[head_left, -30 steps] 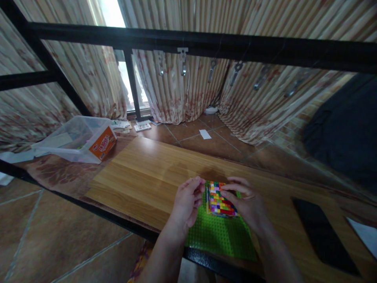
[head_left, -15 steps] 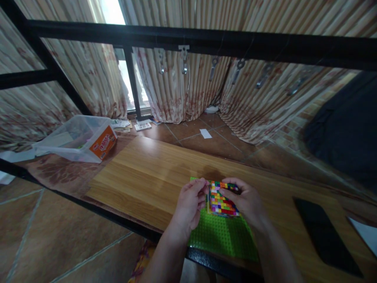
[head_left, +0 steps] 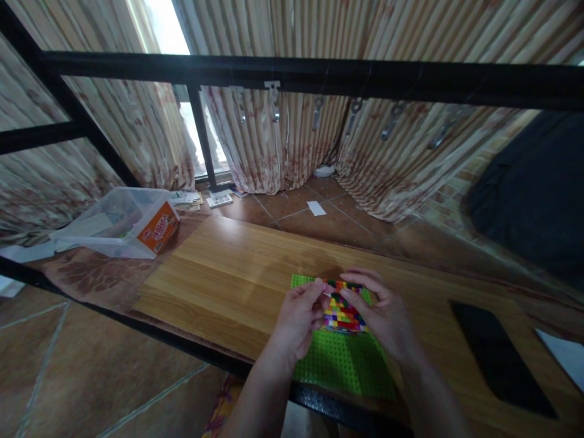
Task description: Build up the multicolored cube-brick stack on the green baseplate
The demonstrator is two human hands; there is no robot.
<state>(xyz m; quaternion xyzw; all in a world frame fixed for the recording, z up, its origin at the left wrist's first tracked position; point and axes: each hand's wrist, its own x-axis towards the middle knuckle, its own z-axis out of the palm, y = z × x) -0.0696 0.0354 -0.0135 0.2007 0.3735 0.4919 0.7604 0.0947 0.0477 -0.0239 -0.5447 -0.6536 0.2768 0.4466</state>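
Note:
A block of many-coloured toy bricks [head_left: 344, 317] is over the green studded baseplate [head_left: 342, 359] at the table's near edge. Whether the block is fixed to the plate cannot be told. Between its thumb and forefinger, my left hand [head_left: 298, 313] pinches a small pink brick [head_left: 326, 288] at the block's far left corner. My right hand [head_left: 381, 307] grips the block from the right, thumb on top and fingers past the far edge. Those fingers and the thumb hide part of the block's right side.
On the wooden tabletop [head_left: 219, 267], a dark flat phone-like slab [head_left: 499, 356] lies to the right, with white paper [head_left: 561, 356] beyond it. A clear plastic box [head_left: 114, 219] with an orange label sits at the far left. A black metal rail [head_left: 292, 70] with hooks crosses above.
The pink brick in my left fingers shows more plainly, reaching over the block's far corner. My right fingers have shifted slightly left along the block. The whole view has tilted a little.

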